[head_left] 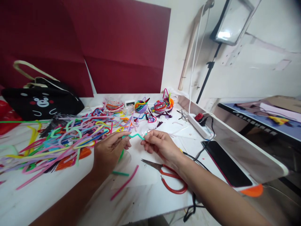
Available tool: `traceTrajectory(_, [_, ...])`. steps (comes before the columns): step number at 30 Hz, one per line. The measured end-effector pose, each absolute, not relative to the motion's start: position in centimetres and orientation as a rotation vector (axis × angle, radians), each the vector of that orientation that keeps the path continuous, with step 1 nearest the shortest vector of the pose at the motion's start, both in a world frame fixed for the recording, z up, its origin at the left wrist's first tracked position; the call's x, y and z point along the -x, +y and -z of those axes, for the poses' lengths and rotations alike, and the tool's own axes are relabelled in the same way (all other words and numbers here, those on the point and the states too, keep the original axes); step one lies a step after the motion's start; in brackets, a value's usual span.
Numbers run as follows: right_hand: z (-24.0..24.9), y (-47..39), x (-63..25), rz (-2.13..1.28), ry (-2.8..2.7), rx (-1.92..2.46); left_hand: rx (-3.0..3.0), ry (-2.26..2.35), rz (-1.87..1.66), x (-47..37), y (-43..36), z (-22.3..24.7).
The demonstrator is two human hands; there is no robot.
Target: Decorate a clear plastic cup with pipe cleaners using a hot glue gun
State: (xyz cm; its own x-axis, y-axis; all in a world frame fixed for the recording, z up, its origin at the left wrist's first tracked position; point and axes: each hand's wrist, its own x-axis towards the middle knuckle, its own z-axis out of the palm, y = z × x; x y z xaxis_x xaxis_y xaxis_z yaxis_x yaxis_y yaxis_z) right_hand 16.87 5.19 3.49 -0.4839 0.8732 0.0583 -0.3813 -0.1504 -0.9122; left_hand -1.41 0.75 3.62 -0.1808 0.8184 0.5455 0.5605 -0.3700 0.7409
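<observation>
A wavy green pipe cleaner point(136, 135) stretches between my two hands above the table. My left hand point(111, 147) pinches one end, and my right hand point(158, 142) pinches the other between thumb and forefinger. Beneath my left hand lie a darker green piece point(121, 173) and a pink pipe cleaner piece point(125, 183). Scissors with red handles point(174, 180) rest partly under my right forearm, their blades pointing left. A big tangle of coloured pipe cleaners point(70, 138) spreads to the left of my hands.
Decorated round balls point(141, 106) stand along the back. A black bag point(42, 100) sits at back left. On the right are a phone point(227, 163), a white power strip point(199, 125) with cables, and a raised table edge point(246, 147). A lamp point(231, 22) stands behind.
</observation>
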Motion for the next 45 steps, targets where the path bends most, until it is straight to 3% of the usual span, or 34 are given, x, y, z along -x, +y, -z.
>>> traceTrajectory(10, [-3.26,5.78,-17.18,-1.453,-1.429,0.755,-1.313,1.454,-1.308,1.20,1.17,-4.00])
traceTrajectory(25, [-3.33,5.98,-17.29,-1.466,-1.420,0.851,-1.164,1.271,-1.284,0.97,1.10,-4.34])
traceTrajectory(45, [-3.90,5.86,-17.92,-1.763,-1.235,0.592,-1.984,1.575,-1.601,1.29,0.59,-3.86])
